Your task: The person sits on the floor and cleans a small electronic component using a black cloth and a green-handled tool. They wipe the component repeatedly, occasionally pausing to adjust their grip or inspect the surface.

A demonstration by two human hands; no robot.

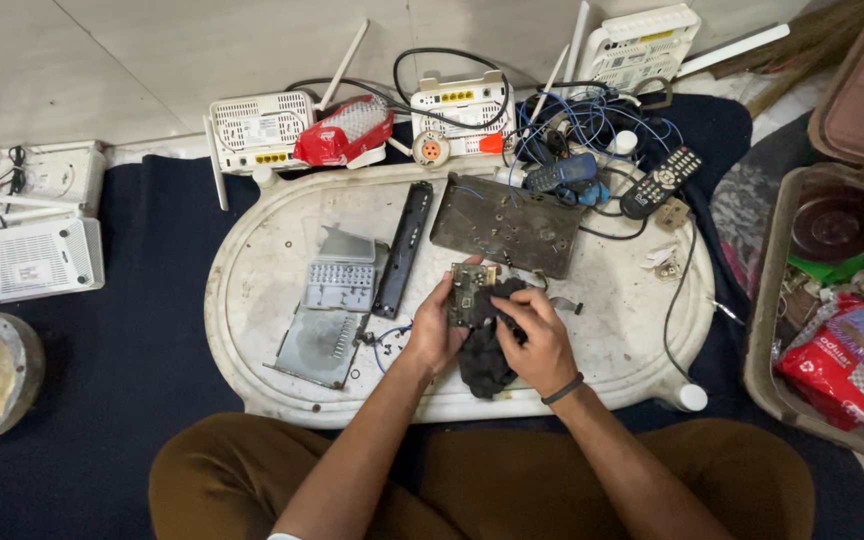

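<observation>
Evidently the stripping-down is well along: near the middle of the frame I see a dark metal plate, a long black strip and grey housing panels already lying apart on the white oval tabletop, with small screws scattered beside them. What I judge is in hand is wiping the small green circuit board; nothing here shows reassembly begun. My left hand is closed around the board's left edge, holding it tilted just above the tabletop, forearm rising from the lower centre. My right hand is curled, pressing a dark cloth against the board's right side. White routers sit untouched along the upper edge.
</observation>
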